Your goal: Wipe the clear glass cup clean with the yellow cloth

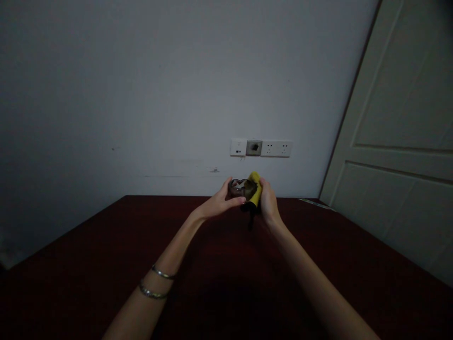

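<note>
Both hands are raised over the far part of the dark red table, close together. My left hand (221,203) is closed on a small clear glass (238,188) that looks tilted, its thumb along the near side. A yellow cloth (256,186) with a dark part hanging below it is gripped in my right hand (269,200). The cloth lies against the right side of the glass; whether it goes inside, I cannot tell. My right fingers are mostly hidden behind the cloth.
The dark red table (170,241) reaches to a pale wall (159,94). Wall sockets (276,148) and a grey switch plate (254,148) sit just above the hands. A panelled door (399,156) stands on the right. A thin flat strip (316,204) lies at the table's far right edge.
</note>
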### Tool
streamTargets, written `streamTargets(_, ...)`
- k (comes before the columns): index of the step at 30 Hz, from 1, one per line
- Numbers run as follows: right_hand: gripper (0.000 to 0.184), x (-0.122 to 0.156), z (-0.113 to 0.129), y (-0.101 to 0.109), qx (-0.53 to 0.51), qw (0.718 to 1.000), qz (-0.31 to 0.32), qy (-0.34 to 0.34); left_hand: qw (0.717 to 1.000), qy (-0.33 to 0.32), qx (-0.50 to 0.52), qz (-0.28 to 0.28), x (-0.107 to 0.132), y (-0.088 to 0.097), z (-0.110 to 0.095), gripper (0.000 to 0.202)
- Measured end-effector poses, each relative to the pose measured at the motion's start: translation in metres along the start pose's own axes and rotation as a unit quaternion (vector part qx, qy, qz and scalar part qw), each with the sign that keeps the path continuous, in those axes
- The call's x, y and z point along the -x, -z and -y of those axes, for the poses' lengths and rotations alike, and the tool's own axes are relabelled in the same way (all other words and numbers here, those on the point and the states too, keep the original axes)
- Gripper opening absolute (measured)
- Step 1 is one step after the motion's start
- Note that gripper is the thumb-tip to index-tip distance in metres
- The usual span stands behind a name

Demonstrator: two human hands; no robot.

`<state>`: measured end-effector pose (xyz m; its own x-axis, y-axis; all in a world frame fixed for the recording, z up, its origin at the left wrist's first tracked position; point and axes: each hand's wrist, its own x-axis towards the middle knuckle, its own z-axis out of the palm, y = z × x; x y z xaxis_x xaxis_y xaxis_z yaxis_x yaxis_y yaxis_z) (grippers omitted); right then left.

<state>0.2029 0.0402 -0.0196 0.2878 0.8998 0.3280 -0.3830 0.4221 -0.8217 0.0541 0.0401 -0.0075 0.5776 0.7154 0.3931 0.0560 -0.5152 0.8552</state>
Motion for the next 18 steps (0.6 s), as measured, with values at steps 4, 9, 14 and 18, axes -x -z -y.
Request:
streamTargets(4, 0.027, -0.005, 0.002, 0.003, -0.012, 0.998, -0.018, -0.052, 1.000, -0.009, -0.007, 0.003, -0.002, 0.002, 0.007, 0.088)
streamTargets(9, 0.027, -0.005, 0.007, 0.001, -0.029, 0.996, -0.029, -0.077, 0.998, -0.038, 0.040, -0.044, -0.008, -0.007, 0.013, 0.094)
streamTargets(14, 0.021, 0.005, 0.007, -0.007, -0.059, 0.996, -0.034, -0.052, 0.984, -0.091, 0.107, -0.109, -0.011, -0.011, 0.009, 0.109)
streamTargets(18, 0.020, 0.012, 0.008, -0.012, -0.069, 0.996, -0.031, -0.038, 0.979, -0.088, 0.132, -0.124, -0.011, -0.007, 0.009, 0.109)
